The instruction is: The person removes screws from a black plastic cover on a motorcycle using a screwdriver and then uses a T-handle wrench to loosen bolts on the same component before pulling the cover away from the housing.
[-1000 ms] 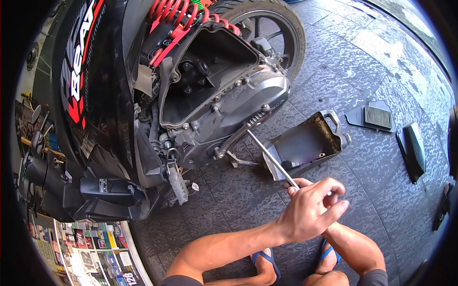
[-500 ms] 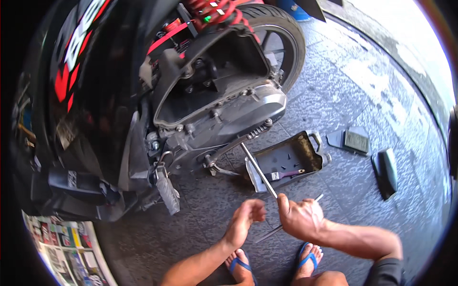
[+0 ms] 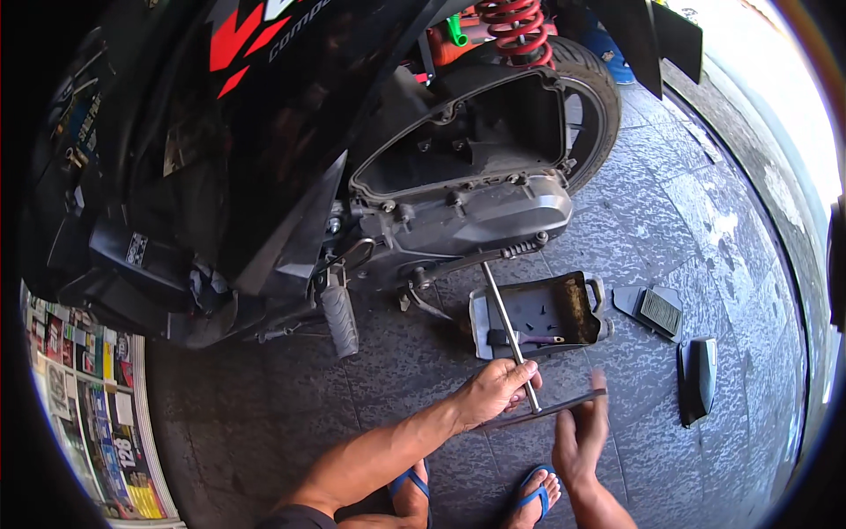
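Note:
A steel T-handle wrench [image 3: 501, 304] slants from the underside of the motor scooter's grey engine casing [image 3: 493, 216] toward me. My left hand [image 3: 498, 393] is closed around its shaft, just above the crossbar. Beside the right end of the crossbar is my right hand [image 3: 582, 436], thumb and fingers stretched apart; its fingertips are smeared by motion and seem to touch the bar. The crossbar is blurred too. The wrench's far tip is hidden under the casing. Above it, the scooter's black air filter box [image 3: 458, 145] stands uncovered.
Beyond the wrench, a cut-open plastic container [image 3: 564, 304] holds a paintbrush [image 3: 538, 339] and several small dark screws. An air filter [image 3: 661, 310] and a dark cover piece [image 3: 698, 383] lie right of it. The kickstand [image 3: 432, 304] and footpeg [image 3: 338, 313] stick out at left; a display case [image 3: 97, 414] borders the floor.
My left hand has moved from beside the wrench onto its shaft. My right hand has let go of the handle and opened by the crossbar, which has turned. The view has shifted.

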Demonstrator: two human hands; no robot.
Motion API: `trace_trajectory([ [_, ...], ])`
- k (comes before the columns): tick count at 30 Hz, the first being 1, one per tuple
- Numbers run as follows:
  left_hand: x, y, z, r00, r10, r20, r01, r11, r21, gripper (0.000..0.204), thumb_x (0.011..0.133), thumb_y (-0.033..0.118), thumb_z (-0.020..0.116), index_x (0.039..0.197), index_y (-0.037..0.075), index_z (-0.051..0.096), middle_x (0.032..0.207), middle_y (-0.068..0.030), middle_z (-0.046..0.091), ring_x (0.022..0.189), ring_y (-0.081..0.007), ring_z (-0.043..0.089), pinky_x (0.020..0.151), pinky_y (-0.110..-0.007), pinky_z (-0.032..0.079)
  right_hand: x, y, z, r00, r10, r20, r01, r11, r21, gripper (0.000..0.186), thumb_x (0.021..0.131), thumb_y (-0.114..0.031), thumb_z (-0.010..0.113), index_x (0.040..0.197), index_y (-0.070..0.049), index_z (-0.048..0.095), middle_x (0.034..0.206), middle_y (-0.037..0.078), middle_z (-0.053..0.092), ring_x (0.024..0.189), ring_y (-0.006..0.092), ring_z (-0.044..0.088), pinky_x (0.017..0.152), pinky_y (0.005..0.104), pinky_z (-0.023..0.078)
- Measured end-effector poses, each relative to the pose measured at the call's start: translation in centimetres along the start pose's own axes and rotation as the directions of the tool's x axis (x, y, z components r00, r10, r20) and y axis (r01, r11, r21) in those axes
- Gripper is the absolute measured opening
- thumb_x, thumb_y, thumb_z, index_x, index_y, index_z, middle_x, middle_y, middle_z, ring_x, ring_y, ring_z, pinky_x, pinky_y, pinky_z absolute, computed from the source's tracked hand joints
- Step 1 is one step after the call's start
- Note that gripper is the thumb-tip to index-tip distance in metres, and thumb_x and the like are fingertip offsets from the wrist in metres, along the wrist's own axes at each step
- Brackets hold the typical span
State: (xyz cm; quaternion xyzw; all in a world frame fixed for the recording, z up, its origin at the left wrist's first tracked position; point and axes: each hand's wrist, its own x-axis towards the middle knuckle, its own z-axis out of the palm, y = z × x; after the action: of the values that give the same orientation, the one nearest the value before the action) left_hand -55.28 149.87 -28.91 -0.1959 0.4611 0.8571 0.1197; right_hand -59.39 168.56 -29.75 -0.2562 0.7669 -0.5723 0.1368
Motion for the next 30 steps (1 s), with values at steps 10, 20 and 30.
trace_trajectory([
  [10, 1.1, 0.4, 1.2, 0.993, 0.044, -0.107, -0.060, 0.986, -0.157, 0.029, 0.096, 0.035, 0.056, 0.083, 0.008, 0.055, 0.067, 0.0042, 0.045, 0.053, -0.0037, 0.043, 0.047, -0.020, 0.039, -5.4, 4.9, 0.4, 0.710, 0.529, 0.465, -0.093, 0.725, -0.683, 0.025, 0.079, -0.026, 0.052, 0.078, -0.011, 0.072, 0.075, 0.019, 0.067, 0.071, 0.0390, 0.067, 0.072, 0.0478, 0.055],
  [20, 2.2, 0.8, 1.4, 0.983, 0.109, -0.150, -0.148, 0.949, -0.279, 0.024, 0.091, 0.030, 0.065, 0.087, 0.009, 0.054, 0.069, 0.0039, 0.047, 0.050, -0.0032, 0.043, 0.042, -0.019, 0.038, -5.9, 6.1, 0.7, 0.665, 0.524, 0.532, -0.206, 0.813, -0.544, 0.028, 0.081, -0.027, 0.056, 0.097, -0.010, 0.071, 0.085, 0.022, 0.068, 0.085, 0.0384, 0.067, 0.083, 0.0439, 0.052],
  [30, 2.9, 0.7, 0.4, 0.977, 0.158, -0.141, -0.200, 0.908, -0.368, 0.016, 0.090, 0.023, 0.066, 0.093, 0.013, 0.055, 0.070, 0.0043, 0.050, 0.055, -0.0020, 0.044, 0.042, -0.017, 0.034, -5.5, 5.8, 1.0, 0.630, 0.546, 0.552, -0.257, 0.818, -0.515, 0.029, 0.084, -0.028, 0.057, 0.101, -0.007, 0.069, 0.085, 0.024, 0.068, 0.086, 0.0398, 0.066, 0.081, 0.0454, 0.051],
])
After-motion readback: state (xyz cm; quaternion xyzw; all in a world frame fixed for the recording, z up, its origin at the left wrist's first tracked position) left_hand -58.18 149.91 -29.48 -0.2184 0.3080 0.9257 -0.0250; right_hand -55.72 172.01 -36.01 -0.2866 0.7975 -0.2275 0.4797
